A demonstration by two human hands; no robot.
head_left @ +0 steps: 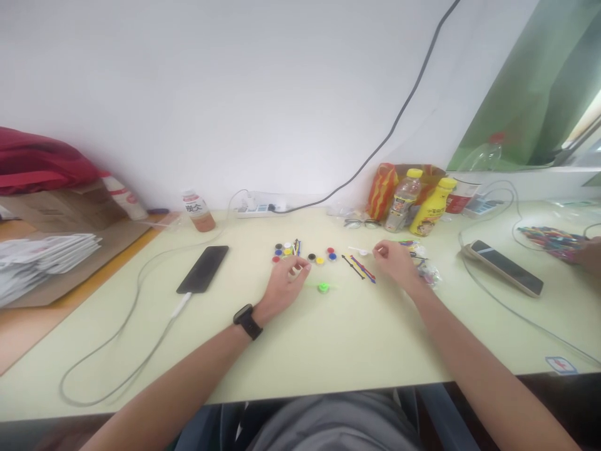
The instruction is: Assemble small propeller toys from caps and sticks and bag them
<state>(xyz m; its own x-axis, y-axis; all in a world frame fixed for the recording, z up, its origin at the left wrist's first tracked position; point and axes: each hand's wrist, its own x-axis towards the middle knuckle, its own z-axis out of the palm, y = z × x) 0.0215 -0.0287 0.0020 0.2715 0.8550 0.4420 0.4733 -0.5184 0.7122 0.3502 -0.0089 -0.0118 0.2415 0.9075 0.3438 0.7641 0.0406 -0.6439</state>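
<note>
My left hand (287,280), with a black watch (248,321) on the wrist, hovers over the table with loosely curled fingers apart and nothing visible in them. Just right of it lies a bright green spinner (323,287), a round disc on a pale green pointer. My right hand (397,266) has its thumb and fingers pinched at the end of a white spinner (363,252). Between the hands are a black disc (312,257), a yellow disc (320,260) and a blue disc (332,257). Several coloured arrow pointers (361,269) lie beside my right hand.
More discs (278,252) and pointers sit behind my left hand. Plastic bags of small parts (429,274) lie right of my right hand. Bottles (404,197), glasses (361,223) and a power strip (256,212) line the wall. A charging phone (203,269) lies left; another person's hand (590,255) is far right.
</note>
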